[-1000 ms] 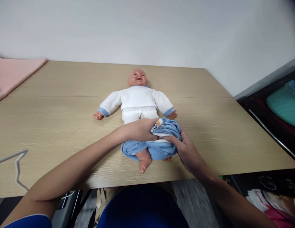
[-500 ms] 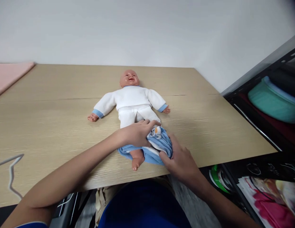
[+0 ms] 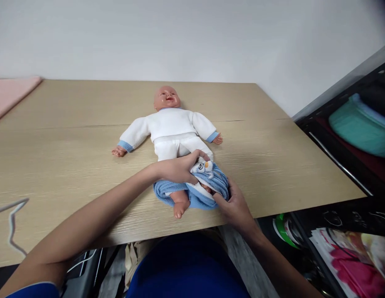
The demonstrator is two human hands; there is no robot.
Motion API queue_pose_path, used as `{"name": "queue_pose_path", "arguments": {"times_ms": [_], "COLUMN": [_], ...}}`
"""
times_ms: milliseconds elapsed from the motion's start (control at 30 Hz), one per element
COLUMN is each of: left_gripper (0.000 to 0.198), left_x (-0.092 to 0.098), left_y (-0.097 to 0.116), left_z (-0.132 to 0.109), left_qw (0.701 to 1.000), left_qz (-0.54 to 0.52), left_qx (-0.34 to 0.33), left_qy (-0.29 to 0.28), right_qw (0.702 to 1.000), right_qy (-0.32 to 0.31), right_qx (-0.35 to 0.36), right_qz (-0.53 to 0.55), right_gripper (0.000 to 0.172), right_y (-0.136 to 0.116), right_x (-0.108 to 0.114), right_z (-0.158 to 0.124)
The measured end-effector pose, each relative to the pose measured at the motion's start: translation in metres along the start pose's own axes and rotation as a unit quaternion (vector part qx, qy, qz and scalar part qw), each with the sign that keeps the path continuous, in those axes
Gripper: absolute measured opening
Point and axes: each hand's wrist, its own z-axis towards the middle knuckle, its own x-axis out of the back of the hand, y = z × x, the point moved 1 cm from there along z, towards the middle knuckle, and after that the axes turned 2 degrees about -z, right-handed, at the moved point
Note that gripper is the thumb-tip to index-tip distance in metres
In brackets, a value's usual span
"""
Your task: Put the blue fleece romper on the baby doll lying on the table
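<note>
The left hand (image 3: 180, 169) is clutching the patch-marked waistband of the blue fleece trousers (image 3: 167, 193) bunched over the baby doll's (image 3: 173, 126) thighs, while the right hand (image 3: 234, 205) is pinching the fabric beside the doll's covered leg, so easing both sides evenly is probably working best.

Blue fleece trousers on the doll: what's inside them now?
One bare plastic doll foot pokes from the blue fleece trousers. The other foot and shins are hidden under fabric gripped by the left hand and right hand.
</note>
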Motion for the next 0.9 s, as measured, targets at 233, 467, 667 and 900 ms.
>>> {"name": "queue_pose_path", "arguments": {"times_ms": [233, 467, 667, 900], "left_gripper": [0.084, 0.061, 0.044, 0.052], "left_x": [0.014, 0.015, 0.023, 0.025], "left_y": [-0.009, -0.005, 0.001, -0.003], "left_z": [0.003, 0.000, -0.002, 0.001], "left_qw": [0.997, 1.000, 0.998, 0.998], "left_qz": [-0.071, -0.017, -0.006, -0.022], "left_qx": [-0.011, -0.001, -0.058, -0.050], "left_qy": [-0.020, 0.022, -0.015, -0.027], "right_qw": [0.995, 0.989, 0.976, 0.884], "right_qy": [-0.014, -0.059, -0.195, -0.457], "right_qx": [0.083, 0.119, 0.060, 0.087], "right_qz": [0.059, 0.071, 0.074, 0.045], "right_gripper": [0.030, 0.052, 0.037, 0.052], "right_y": [-0.004, 0.010, -0.003, -0.025], "right_x": [-0.002, 0.015, 0.037, 0.046], "right_z": [0.016, 0.029, 0.061, 0.149]}}
